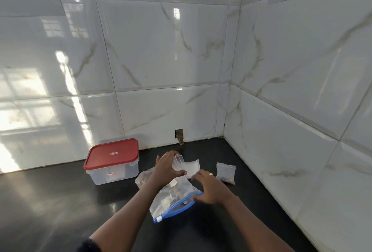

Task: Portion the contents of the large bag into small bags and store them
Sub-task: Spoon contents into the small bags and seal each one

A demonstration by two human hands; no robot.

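While the left hand (167,168) grips a clear cup (178,163), right hand (209,189) spread beside the part-filled large bag (171,197).

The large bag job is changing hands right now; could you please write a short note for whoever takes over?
Left hand: grips a clear cup above the large bag.
Right hand: open, fingers spread at the bag's zip end.
Right of the hands: one filled small bag. Behind them: what looks like an empty small bag.
Red-lidded container: on the left, closed.
Done: one portion.
Left: portion the rest and store the bags.
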